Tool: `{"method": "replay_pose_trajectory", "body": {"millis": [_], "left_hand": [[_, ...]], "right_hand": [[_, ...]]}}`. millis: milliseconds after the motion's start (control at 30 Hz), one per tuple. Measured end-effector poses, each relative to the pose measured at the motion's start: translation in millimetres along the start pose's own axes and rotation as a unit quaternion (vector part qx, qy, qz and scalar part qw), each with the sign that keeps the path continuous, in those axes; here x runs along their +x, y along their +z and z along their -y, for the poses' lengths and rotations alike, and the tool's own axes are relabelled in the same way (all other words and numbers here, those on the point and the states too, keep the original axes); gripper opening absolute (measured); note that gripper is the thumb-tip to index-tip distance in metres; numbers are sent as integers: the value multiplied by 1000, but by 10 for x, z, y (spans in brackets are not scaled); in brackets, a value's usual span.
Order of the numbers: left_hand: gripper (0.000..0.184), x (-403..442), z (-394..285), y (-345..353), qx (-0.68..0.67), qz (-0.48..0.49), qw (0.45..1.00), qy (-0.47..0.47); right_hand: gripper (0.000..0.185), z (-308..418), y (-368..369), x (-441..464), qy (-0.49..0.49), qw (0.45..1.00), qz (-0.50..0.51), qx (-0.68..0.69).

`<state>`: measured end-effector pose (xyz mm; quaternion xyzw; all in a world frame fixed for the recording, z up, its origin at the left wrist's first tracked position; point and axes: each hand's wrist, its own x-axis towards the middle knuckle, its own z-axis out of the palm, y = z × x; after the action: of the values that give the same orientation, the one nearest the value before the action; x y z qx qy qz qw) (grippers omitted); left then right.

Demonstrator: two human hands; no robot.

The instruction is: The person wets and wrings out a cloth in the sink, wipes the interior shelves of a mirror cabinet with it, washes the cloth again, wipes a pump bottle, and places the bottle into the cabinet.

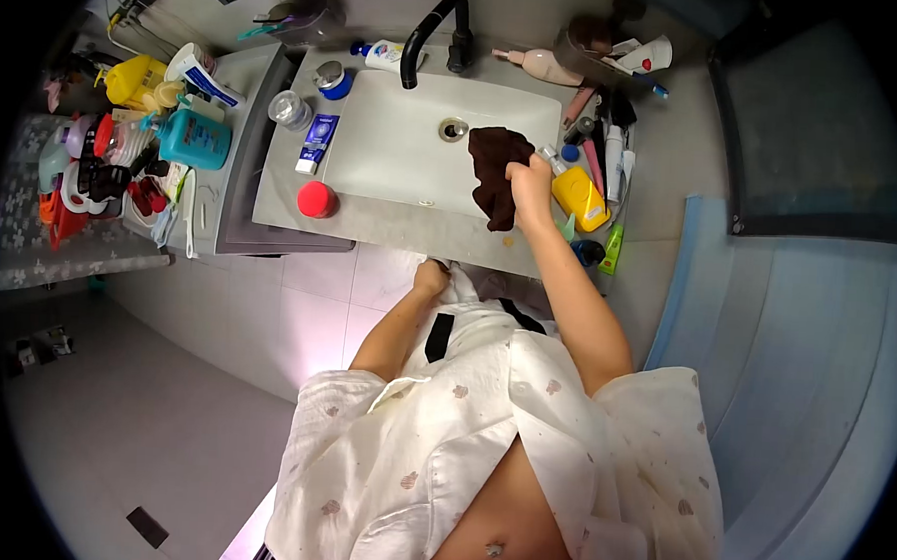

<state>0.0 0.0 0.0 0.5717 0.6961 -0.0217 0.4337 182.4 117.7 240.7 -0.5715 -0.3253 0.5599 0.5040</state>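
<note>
My right hand (534,192) is closed around a dark brown cloth (497,174). The cloth hangs crumpled over the right front part of the white sink (394,148) and its rim. Just right of that hand lies a yellow bottle (580,199). Lower down, in front of the counter, my left hand (431,277) is curled closed beside white fabric (460,289) at my waist. Its fingertips are hidden, so what it grips cannot be made out.
A black faucet (441,34) arches over the sink. On the counter's left stand a red-lidded jar (317,200), a blue tube (317,142) and a clear jar (290,111). Several bottles and tubes crowd the right edge. A teal pump bottle (194,139) stands farther left.
</note>
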Motion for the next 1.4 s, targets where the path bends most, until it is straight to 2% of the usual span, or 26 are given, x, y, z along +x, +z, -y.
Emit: {"method": "replay_pose_trajectory", "body": {"millis": [67, 100, 167, 200, 267, 300, 367, 400, 467, 500, 533, 567, 633, 667, 700, 733, 767, 867, 933, 967, 1033, 1100, 1233, 1300, 1333, 1400], "left_hand": [[27, 10, 29, 23, -201, 74, 974, 71], [27, 91, -59, -238, -197, 61, 975, 83], [31, -216, -187, -679, -32, 218, 964, 147], [31, -408, -282, -913, -32, 215, 965, 145], [32, -746, -503, -1362, 90, 117, 967, 207], [37, -763, -567, -1548, -6, 105, 974, 203], [40, -715, -789, -1878, -255, 89, 956, 116], [40, -582, -857, -1952, -252, 84, 957, 118], [41, -278, -1026, -2066, -366, -109, 895, 233], [41, -150, -1119, -2113, -362, -109, 895, 238], [39, -32, -1212, -2154, -438, -39, 874, 208], [37, 71, -1295, -2190, -508, 33, 843, 175], [33, 227, -1391, -2171, -644, 93, 743, 158], [32, 315, -1412, -2190, -625, 62, 761, 159], [32, 404, -1395, -2189, -633, 45, 755, 163], [32, 421, -1403, -2228, -642, 45, 752, 143], [32, 454, -1417, -2289, -650, 44, 748, 126], [34, 659, -1367, -2374, -682, 63, 719, 119], [38, 719, -1367, -2449, -698, 93, 703, 100], [41, 753, -1376, -2465, -716, 117, 683, 78], [45, 855, -1311, -2431, -713, 122, 689, 43], [48, 953, -1251, -2386, -711, 148, 687, 32], [37, 988, -1260, -2390, -705, 149, 693, 25], [35, 1006, -1304, -2360, -719, 159, 676, 35], [34, 1007, -1323, -2366, -706, 170, 686, 43], [32, 1032, -1349, -2358, -693, 179, 696, 51]], "right_hand": [[30, -79, -27, 9, 17, 1000, 0, -7], [30, 32, 23, 65, 0, 1000, 4, -2], [31, 65, 64, -47, 17, 990, 11, 139], [32, -28, 67, -24, 13, 982, 40, 186], [35, -102, 97, 43, 27, 977, 44, 205], [38, -127, 115, 76, 44, 973, 43, 224], [35, -143, 154, 161, 49, 974, 61, 214], [34, -143, 196, 202, 61, 970, 69, 226], [31, -202, 300, 366, 72, 960, 94, 252], [31, -222, 355, 430, 66, 960, 94, 255], [32, -245, 408, 477, 92, 956, 107, 256], [33, -260, 471, 545, 117, 952, 119, 256], [36, -443, 553, 777, 107, 964, 123, 209], [37, -493, 614, 964, 24, 996, 64, -65], [39, -528, 670, 1127, -57, 941, -2, -333], [43, -517, 716, 1222, -179, 913, -84, -356], [44, -448, 740, 1400, -180, 923, -113, -320], [53, -56, 863, 1700, -183, 950, -79, -240], [55, -19, 915, 1907, -187, 946, 3, -264], [55, -31, 893, 1959, -185, 946, -5, -266], [56, -11, 870, 1918, -150, 927, 67, -337], [52, -51, 856, 1854, -143, 928, 48, -342], [48, -141, 857, 1736, -99, 927, 63, -355], [49, -242, 866, 1674, -146, 963, 31, -223], [49, -369, 859, 1637, -145, 963, 31, -224], [48, -724, 863, 1505, -109, 968, -138, -181]]}}
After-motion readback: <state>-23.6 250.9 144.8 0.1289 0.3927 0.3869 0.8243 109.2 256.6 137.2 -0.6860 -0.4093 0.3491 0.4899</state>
